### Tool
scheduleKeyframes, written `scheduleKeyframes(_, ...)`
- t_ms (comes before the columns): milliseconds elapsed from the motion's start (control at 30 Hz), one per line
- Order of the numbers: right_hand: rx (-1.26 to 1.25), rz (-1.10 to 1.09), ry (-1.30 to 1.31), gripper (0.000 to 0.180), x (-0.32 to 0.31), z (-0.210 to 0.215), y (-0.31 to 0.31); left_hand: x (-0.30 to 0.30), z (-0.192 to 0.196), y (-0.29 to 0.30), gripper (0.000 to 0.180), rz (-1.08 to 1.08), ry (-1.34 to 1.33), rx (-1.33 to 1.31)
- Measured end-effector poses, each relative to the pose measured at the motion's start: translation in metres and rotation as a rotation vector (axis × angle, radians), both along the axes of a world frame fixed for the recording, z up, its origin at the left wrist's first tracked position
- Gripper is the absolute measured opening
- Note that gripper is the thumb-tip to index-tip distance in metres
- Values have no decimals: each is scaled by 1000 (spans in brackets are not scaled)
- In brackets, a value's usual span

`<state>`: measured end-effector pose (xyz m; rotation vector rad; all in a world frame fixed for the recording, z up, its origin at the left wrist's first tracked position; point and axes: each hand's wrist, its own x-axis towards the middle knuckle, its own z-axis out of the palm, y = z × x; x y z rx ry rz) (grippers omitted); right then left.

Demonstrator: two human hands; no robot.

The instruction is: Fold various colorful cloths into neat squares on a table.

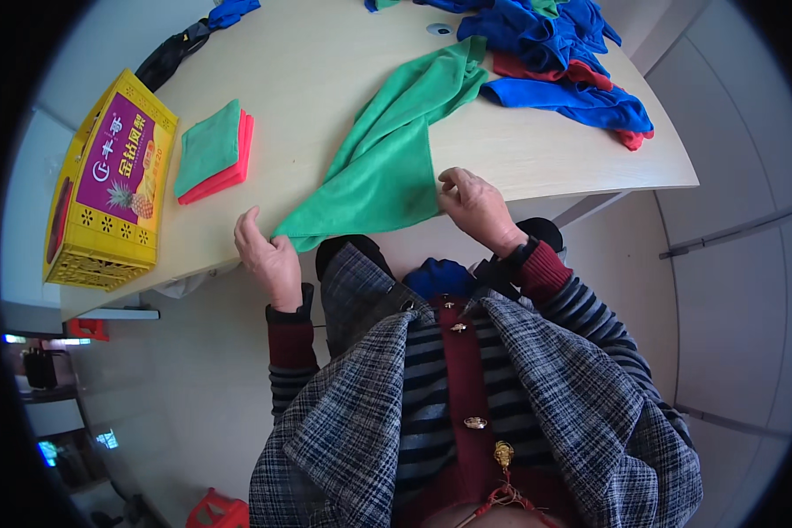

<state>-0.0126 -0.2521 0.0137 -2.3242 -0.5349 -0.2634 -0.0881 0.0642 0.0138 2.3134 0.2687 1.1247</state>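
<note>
A green cloth (371, 187) lies partly bunched on the pale table, its near edge pulled out toward me and its far end reaching the heap of cloths. My left hand (271, 257) pinches its near left corner between thumb and fingers. At the right end of that edge, my right hand (477, 204) has its fingers curled closed on the other corner. To the left of the cloth sits a small folded stack, with a green folded cloth (209, 150) on top and red folded cloth (238, 172) beneath.
A yellow box (106, 189) with a purple panel stands at the table's left edge. Blue cloths (524, 40) and red ones are heaped at the far right. A dark bundle (174, 55) lies at the far left. Below left is a red plastic stool (216, 510).
</note>
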Motion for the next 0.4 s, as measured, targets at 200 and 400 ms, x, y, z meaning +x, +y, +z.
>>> scheduleKeyframes(200,-33,122,-56,16,-8,-6,1,-1,23,-93,48,-617,152,358)
scheduleKeyframes(400,33,173,134,21,-10,-5,4,32,-10,-132,60,-708,743,581)
